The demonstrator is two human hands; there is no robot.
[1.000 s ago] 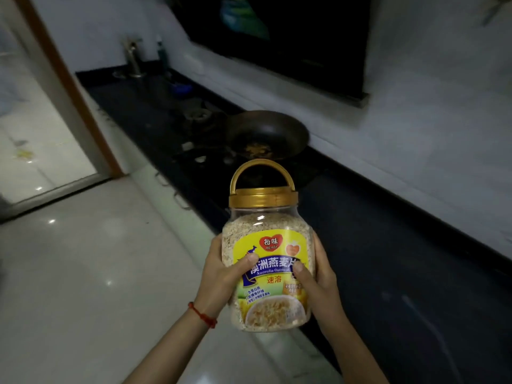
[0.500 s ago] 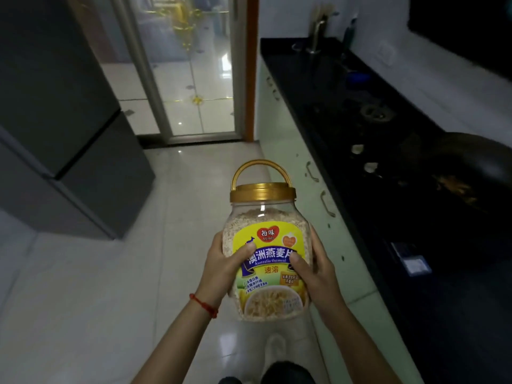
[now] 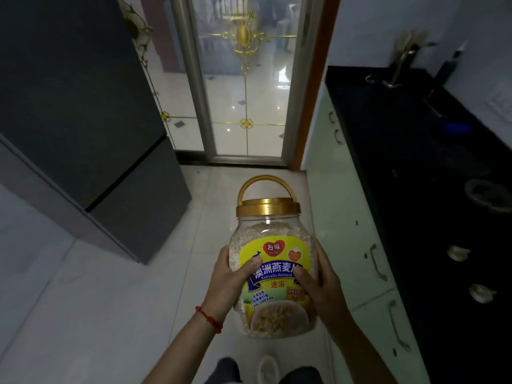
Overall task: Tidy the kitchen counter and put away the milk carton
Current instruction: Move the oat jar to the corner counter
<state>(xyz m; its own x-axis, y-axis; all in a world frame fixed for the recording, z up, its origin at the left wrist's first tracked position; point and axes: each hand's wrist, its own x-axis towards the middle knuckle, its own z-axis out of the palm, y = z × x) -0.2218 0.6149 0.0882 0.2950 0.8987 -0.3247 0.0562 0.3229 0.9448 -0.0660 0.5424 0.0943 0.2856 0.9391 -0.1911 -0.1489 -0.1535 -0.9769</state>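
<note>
A clear oatmeal jar (image 3: 273, 245) with a gold lid, gold carry handle and yellow label is held upright in front of me, over the tiled floor. My left hand (image 3: 231, 281) grips its left side with the thumb across the label. My right hand (image 3: 318, 284) grips its right side, thumb also on the label. A red string sits on my left wrist. No milk carton is in view.
A dark grey fridge (image 3: 83, 106) stands at the left. A glass door with gold trim (image 3: 243, 79) is straight ahead. The black counter (image 3: 415, 162) runs along the right over pale cabinets (image 3: 346, 217), with a tap, a hob burner and garlic pieces (image 3: 458, 253) on it.
My view has swung left from the counter and wok toward the glass door and fridge. Both hands keep the same hold on the jar.
</note>
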